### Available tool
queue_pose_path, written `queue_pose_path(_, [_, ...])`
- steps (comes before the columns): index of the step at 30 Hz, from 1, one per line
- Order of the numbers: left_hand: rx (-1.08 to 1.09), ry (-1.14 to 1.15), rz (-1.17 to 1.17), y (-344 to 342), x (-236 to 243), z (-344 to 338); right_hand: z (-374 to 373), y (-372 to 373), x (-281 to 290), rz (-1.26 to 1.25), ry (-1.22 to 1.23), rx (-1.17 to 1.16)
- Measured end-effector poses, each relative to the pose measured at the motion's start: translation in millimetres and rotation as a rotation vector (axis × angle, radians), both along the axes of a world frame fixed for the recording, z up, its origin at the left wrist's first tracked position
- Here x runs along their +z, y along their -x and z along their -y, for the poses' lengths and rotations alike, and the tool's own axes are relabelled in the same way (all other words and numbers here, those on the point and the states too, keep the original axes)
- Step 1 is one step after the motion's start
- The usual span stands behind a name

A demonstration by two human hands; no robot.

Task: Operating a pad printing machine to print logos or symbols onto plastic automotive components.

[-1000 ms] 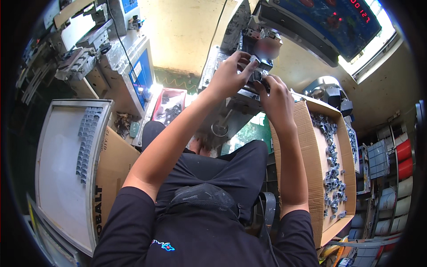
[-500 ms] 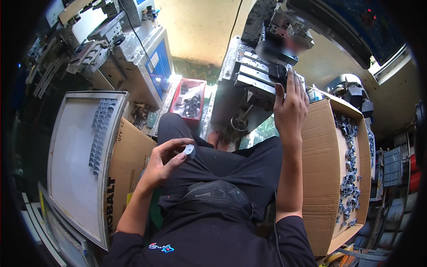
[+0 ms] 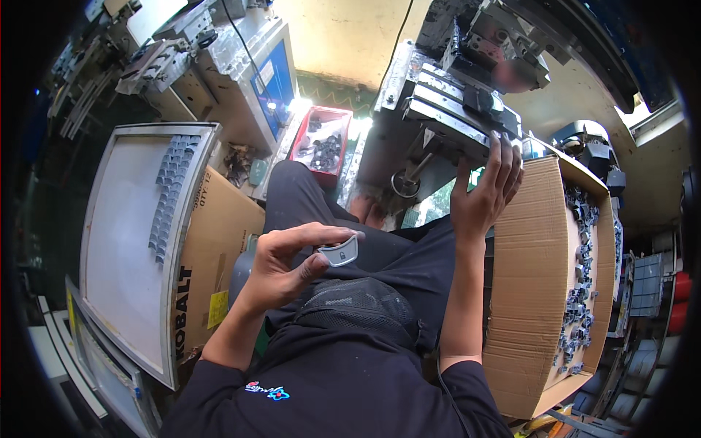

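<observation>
Between the thumb and fingers of my left hand (image 3: 281, 266) is a small light-grey plastic button cap (image 3: 340, 253), with a small dark symbol on its face. It is held above my lap. My right hand (image 3: 483, 191) is open, its fingers stretched forward and its thumb apart. Its fingertips overlap the front edge of the machine's metal bed (image 3: 445, 117); whether they touch it I cannot tell. A dark fixture (image 3: 482, 102) sits on that bed, just beyond the fingertips.
On the left stands a white framed panel (image 3: 120, 226) with rows of grey caps (image 3: 171, 193), against a cardboard carton (image 3: 226, 212). A red box (image 3: 321, 177) of small dark parts lies ahead. At right, a cardboard box (image 3: 518, 292) holds many small parts (image 3: 577, 292).
My left hand has moved right and slightly up with the button cap, whose marked face is now turned to view. My right hand has drawn back from the fixture.
</observation>
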State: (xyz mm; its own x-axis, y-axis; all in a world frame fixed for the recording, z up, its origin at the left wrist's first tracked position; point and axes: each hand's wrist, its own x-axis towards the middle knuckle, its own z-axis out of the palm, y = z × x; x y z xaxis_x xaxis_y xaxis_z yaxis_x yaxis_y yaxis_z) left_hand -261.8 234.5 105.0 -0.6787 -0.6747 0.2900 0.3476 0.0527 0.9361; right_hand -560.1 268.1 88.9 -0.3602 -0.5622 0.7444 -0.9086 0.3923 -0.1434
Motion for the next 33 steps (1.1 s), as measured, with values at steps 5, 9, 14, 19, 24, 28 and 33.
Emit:
queue_pose_path(5, [-0.063,-0.017,-0.070,4,11,-9,1,0,-13,-0.026,0.163,0.077])
queue_pose_path(9, [-0.065,0.036,-0.039,7,17,-14,2,7,-12,-0.072,0.222,0.103])
queue_pose_path(14, [-0.047,0.102,-0.085,10,16,-17,4,8,-12,-0.081,0.235,0.142])
queue_pose_path(19, [-0.127,0.065,-0.071,6,17,-11,4,10,-17,-0.082,0.246,0.135])
queue_pose_path(24, [-0.132,0.081,-0.048,5,16,-10,4,7,-16,-0.075,0.230,0.120])
queue_pose_path(28, [-0.166,0.133,-0.041,5,13,-7,7,8,-17,-0.094,0.262,0.145])
queue_pose_path(33, [0.021,-0.046,0.020,-7,13,0,7,8,-14,-0.127,0.269,0.192])
